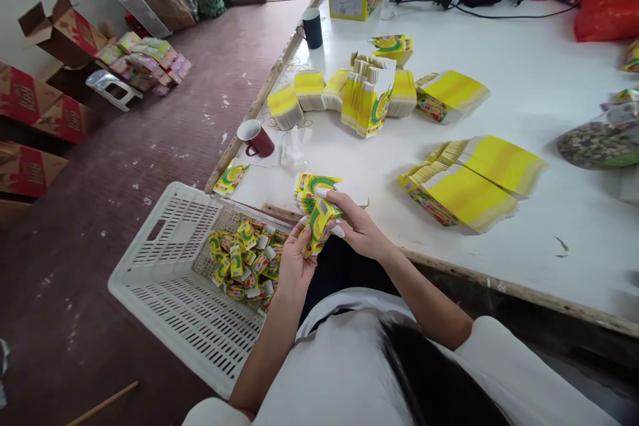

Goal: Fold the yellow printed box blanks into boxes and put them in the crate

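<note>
A small yellow-and-green carton is held between both hands above my lap, at the table's front edge. My left hand pinches its lower left side. My right hand has its thumb and fingers closed on the upper right part. Just behind it, a fanned bunch of flat printed cartons lies at the table edge, partly covered by the right fingers. Below and to the left, a white plastic basket contains many small yellow cartons in a loose heap.
On the white table lie stacks of flat yellow cartons and an upright stack. A red mug and dark mug stand near the left edge. Clear plastic lies behind the hands. Red boxes sit on the floor.
</note>
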A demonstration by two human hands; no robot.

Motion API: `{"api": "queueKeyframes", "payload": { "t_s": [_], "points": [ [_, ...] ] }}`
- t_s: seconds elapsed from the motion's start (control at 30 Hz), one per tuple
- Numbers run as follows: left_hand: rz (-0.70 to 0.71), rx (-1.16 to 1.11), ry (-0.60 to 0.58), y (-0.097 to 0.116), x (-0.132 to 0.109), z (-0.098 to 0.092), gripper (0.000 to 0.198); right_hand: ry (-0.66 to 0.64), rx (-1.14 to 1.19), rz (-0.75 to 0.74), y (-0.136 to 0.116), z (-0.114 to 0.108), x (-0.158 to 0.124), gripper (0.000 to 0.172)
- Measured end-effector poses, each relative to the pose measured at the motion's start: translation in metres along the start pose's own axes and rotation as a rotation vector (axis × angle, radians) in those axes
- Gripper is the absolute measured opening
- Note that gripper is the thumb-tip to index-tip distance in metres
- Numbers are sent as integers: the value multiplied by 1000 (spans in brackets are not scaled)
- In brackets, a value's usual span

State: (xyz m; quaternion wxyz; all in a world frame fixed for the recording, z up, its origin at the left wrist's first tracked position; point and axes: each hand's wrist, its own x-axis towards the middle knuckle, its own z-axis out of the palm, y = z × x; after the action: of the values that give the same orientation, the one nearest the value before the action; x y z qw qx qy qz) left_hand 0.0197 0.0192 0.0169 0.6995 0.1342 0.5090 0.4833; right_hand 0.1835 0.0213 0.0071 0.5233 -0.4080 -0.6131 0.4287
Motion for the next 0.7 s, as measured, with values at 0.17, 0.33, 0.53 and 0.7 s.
{"api": "queueKeyframes", "payload": {
  "t_s": [0.17, 0.33, 0.53, 0.7],
  "points": [
    [141, 38, 0, 3, -1, 0, 45, -44, -137, -113, -7, -13, 3, 46],
    [260, 70, 48, 7, -7, 4, 57, -145, -251, -203, -12, -22, 4, 53],
    [285, 77, 56, 9, -8, 6, 57, -166, -380, -234, -4, -24, 5, 59],
    [325, 107, 35, 8, -7, 4, 57, 81, -363, -199, 6, -12, 3, 40]
  ]
}}
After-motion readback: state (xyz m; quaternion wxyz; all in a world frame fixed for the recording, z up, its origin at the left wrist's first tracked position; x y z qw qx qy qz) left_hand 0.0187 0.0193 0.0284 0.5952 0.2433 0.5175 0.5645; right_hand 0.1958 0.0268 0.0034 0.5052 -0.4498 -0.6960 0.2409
